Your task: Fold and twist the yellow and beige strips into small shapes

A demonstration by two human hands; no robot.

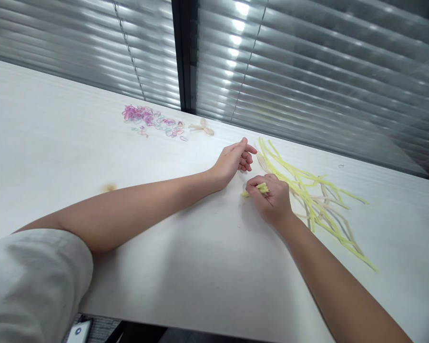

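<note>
Near the middle of the white table, my right hand (271,197) is closed around a short bundle of yellow strands (262,188), whose ends poke out by the thumb. Just up and left of it, my left hand (236,159) has its thumb raised and its fingers loosely curled apart, with nothing seen in them. Long yellow strands (307,200) spread out beyond and to the right of my right hand. Pale beige strands (331,209) lie among them.
Small pink, purple and pale green loops (143,116) lie scattered at the back left. Beside them is a beige knotted bow (202,126). Window blinds (307,71) and a dark post (186,57) rise behind the table (214,286). Below its front edge, a phone-like device (79,332) shows.
</note>
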